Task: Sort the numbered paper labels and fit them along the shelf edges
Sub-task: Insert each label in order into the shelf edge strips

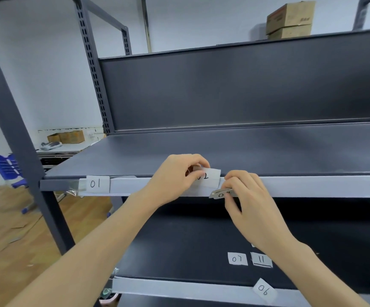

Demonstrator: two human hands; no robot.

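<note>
A white paper label marked 02 (209,177) sits at the pale front strip of the middle shelf edge (312,186). My left hand (177,176) pinches its left end, and the fingertips of my right hand (243,196) touch its right end. Under those fingers my right hand also holds another paper label (220,194), whose number is partly hidden. Label 01 (95,184) is fitted in the strip at the left. On the lower shelf (179,240) lie labels 07 (237,258) and 11 (262,259). Label 06 (264,290) leans on the lower shelf edge.
Grey slotted uprights (13,120) frame the rack at the left. A cardboard box (290,19) stands on the top shelf. Behind the rack at the left are a blue chair (8,168), a low table with small boxes (69,136) and a wooden floor.
</note>
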